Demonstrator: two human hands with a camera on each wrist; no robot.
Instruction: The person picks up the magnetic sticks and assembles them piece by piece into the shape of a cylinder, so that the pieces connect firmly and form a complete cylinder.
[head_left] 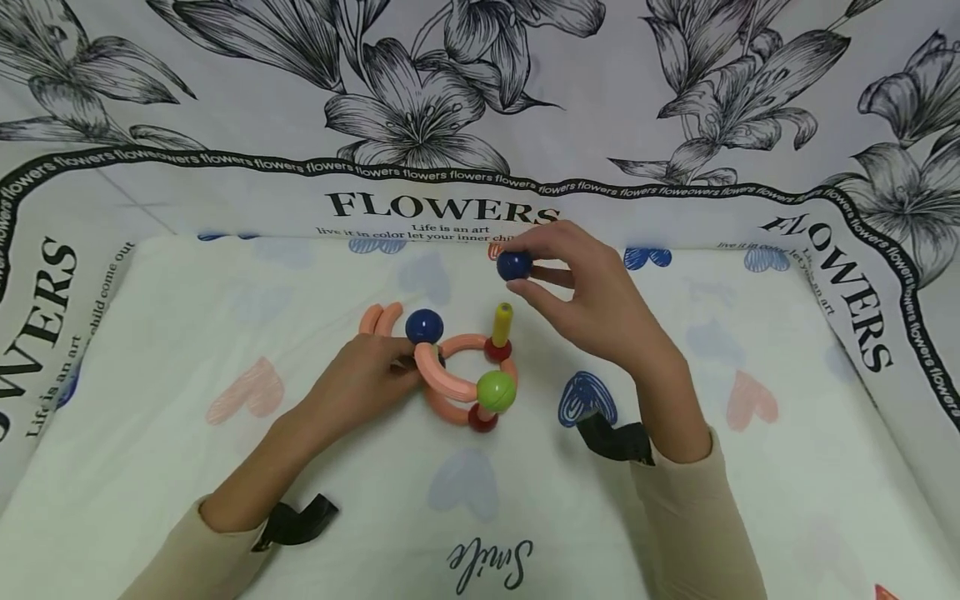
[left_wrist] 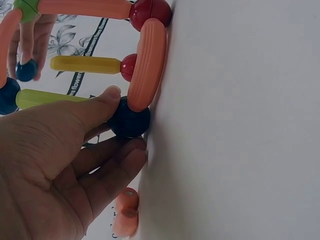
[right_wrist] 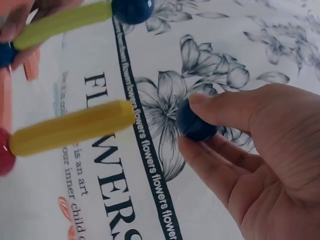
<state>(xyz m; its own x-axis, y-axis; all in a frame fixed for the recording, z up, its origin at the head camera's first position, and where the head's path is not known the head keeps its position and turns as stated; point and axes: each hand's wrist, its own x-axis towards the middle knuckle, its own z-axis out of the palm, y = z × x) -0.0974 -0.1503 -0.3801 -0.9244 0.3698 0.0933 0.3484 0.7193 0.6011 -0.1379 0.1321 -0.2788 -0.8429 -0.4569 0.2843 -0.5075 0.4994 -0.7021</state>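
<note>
My right hand [head_left: 600, 300] pinches a loose dark blue ball [head_left: 513, 265] between thumb and fingers, above and behind an upright yellow rod [head_left: 502, 325]. That rod stands on a red ball [head_left: 497, 350] in a ball-and-rod building toy frame. Curved salmon rods [head_left: 444, 377] form its lower and upper parts, with a green ball [head_left: 496, 391] on the upper one and another red ball [head_left: 483, 418] below. At the frame's left, my left hand [head_left: 360, 379] grips a lower blue ball [left_wrist: 130, 118]. A yellow-green rod [left_wrist: 47, 98] joins it to an upper blue ball [head_left: 424, 326].
Two loose curved salmon rods [head_left: 381, 319] lie side by side just beyond my left hand. A white cloth [head_left: 300, 492] printed with hearts covers the table, and a flower-patterned cloth [head_left: 247, 187] lies past its far edge. Dark wrist straps [head_left: 615, 437] stick out near both cuffs.
</note>
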